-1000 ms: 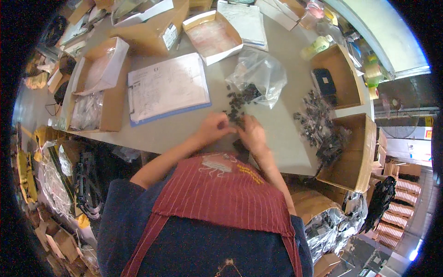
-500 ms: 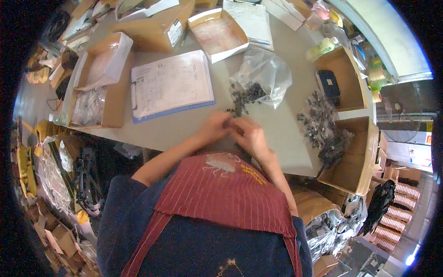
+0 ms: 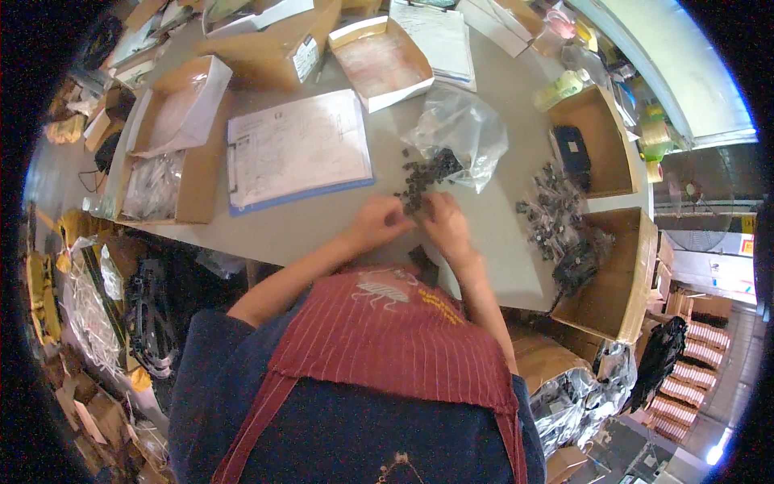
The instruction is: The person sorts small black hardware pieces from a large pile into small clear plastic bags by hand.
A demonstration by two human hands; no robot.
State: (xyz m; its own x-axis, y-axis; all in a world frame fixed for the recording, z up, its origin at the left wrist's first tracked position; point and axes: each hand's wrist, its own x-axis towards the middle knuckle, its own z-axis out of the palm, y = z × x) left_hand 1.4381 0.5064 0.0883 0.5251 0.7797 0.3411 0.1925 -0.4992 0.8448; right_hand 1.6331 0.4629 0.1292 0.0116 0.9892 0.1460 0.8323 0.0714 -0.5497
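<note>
Your maroon striped apron (image 3: 395, 347) is nearest, in front of the bench (image 3: 500, 258). Just beyond it, your left hand (image 3: 379, 222) has its fingers curled in, close to your right hand (image 3: 446, 226), whose fingers bend down at the near end of the small black parts (image 3: 419, 179). You cannot tell here whether either hand pinches a part; the fingertips are too small and blurred.

Those parts lie in a loose trail from your fingers to the mouth of a clear plastic bag (image 3: 472, 133), with more at its opening. To your right, a heap of bagged black pieces (image 3: 552, 206) lies beside an open cardboard carton (image 3: 617, 274). To your left is a blue clipboard (image 3: 314, 192) bearing a printed sheet (image 3: 298, 145). Farther off, a shallow white-sided box (image 3: 383, 64) sits near stacked papers (image 3: 439, 44).
</note>
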